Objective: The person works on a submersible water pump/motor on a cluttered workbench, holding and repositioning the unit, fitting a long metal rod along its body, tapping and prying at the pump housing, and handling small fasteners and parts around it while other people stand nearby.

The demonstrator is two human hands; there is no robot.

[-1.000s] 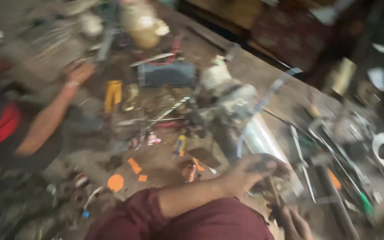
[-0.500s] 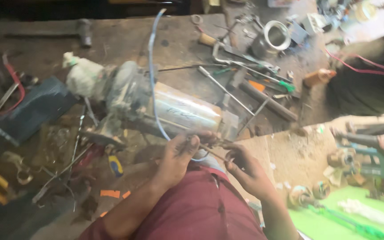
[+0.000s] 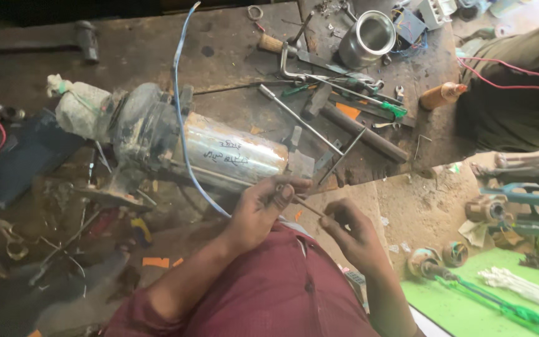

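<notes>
Both hands pinch one thin metal rod (image 3: 304,205) between them: the left hand (image 3: 263,209) closes fingertips around its far end, the right hand (image 3: 350,234) nips the near end, held level above the lap for close handling. Just beyond lies a grimy silver cylindrical motor (image 3: 219,153), a blue wire (image 3: 182,137) draped across it, with loose tools on the worn workbench (image 3: 219,50) farther right.

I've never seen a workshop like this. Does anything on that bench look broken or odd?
The motor lies on its side, its far end bundled in a dirty cloth. A blue wire trails loose across its shiny casing. Tools are strewn over the bench. Both hands, left hand and right hand, pinch a thin rod.
</notes>
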